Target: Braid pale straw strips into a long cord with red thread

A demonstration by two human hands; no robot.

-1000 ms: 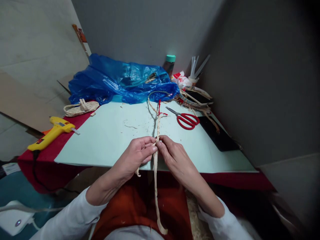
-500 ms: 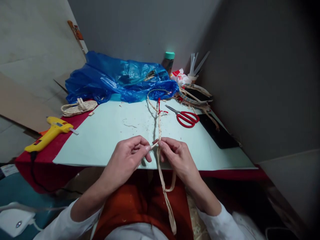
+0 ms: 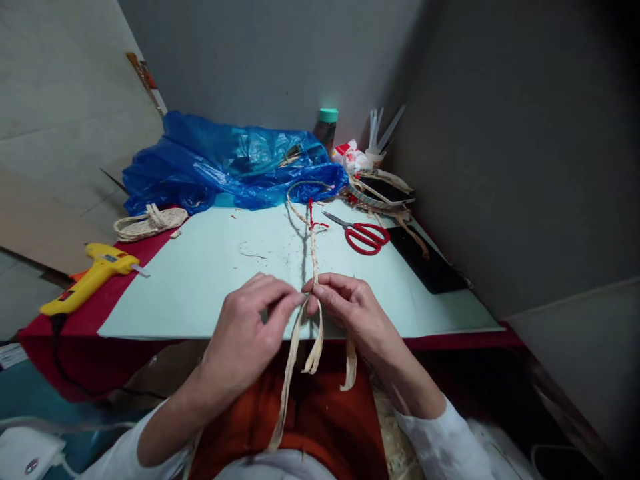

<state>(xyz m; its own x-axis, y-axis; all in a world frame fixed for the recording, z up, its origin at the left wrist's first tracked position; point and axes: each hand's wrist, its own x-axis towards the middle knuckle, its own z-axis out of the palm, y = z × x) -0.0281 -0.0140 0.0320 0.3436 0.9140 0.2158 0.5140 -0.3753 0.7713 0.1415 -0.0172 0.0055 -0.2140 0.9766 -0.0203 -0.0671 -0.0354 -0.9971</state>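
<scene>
Angled in from near right, pinching near end of pale braid (image 3: pixel 315 257) with right hand (image 3: pixel 357 310) | pinching loose strand (image 3: pixel 289 380) with left hand (image 3: pixel 253 323), knuckles up, thumb to forefinger | both above bench (image 3: pixel 200 293), centre, just short of red thread (image 3: pixel 311 212)

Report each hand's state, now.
Left hand: at a hanging pale strip; whether it grips cannot be told.
Right hand: closed, pinching the pale braid.
</scene>
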